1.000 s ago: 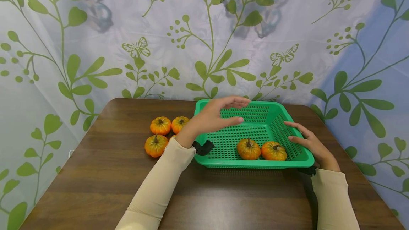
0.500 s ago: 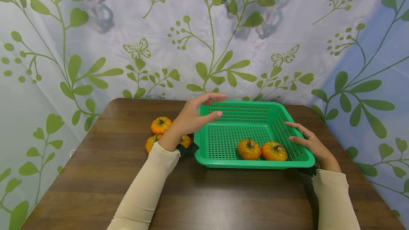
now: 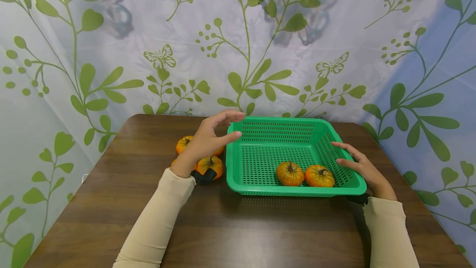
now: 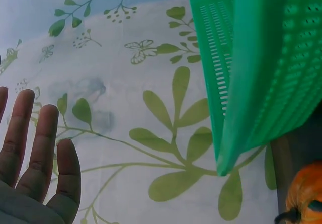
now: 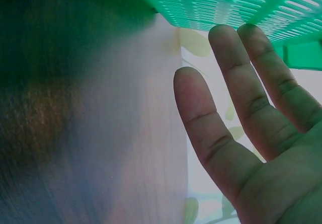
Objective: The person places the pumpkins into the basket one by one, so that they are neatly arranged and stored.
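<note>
My left hand (image 3: 206, 139) is in the air above a group of small orange pumpkins (image 3: 210, 168) left of the basket, its thumb and fingers spread apart with nothing between them. The hand and wrist hide parts of these pumpkins. In the left wrist view its straight fingers (image 4: 43, 153) stand away from the green basket (image 4: 256, 83). My right hand (image 3: 366, 168) is at the right rim of the basket (image 3: 297, 190), thumb and forefinger over the edge. The right wrist view shows the other fingers (image 5: 231, 53) extended along the basket's outer wall.
Two orange pumpkins, one on the left (image 3: 290, 173) and one on the right (image 3: 319, 176), sit side by side in the basket's front right part. The brown wooden table (image 3: 238, 235) reaches back to a leaf-patterned curtain (image 3: 256, 32).
My left hand has moved left from above the basket to above the pumpkins on the table, staying spread. My right hand and the basket have stayed put.
</note>
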Motion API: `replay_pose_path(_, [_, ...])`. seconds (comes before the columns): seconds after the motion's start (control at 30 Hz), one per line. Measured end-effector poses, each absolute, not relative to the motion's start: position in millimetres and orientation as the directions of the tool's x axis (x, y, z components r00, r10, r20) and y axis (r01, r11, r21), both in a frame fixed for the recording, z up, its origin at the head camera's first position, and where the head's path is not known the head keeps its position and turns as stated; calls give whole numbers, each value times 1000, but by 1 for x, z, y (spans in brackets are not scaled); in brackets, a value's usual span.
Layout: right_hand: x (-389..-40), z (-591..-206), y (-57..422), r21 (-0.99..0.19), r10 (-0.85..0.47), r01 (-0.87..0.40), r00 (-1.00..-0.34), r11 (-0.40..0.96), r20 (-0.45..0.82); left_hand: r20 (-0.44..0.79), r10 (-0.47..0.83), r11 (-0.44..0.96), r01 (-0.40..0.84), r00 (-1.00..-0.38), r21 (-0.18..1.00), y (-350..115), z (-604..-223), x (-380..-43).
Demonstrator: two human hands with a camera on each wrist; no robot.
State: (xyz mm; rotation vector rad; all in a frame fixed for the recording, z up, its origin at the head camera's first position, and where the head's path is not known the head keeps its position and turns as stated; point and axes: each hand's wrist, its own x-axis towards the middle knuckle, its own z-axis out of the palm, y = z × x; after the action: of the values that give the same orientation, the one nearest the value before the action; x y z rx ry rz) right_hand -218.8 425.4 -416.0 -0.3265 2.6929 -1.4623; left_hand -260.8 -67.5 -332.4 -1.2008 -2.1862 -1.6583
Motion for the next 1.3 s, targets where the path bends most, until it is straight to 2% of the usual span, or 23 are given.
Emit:
replay_pose_path(0.8, [-217,-416,428,-837,-216,-162,-975,522,54,428,482,180,564,-765,806,-124,-360,-266])
replay_pose_path(1.03, [-218,-416,427,-845,-219,-154,-975,513,45,320,487,220,469,-812,855,-140,-365,-266])
replay_pose_path(1.3, [-218,-418,428,-852,-222,-160,-974,498,53,314,498,229,472,-808,852,-157,-369,-270])
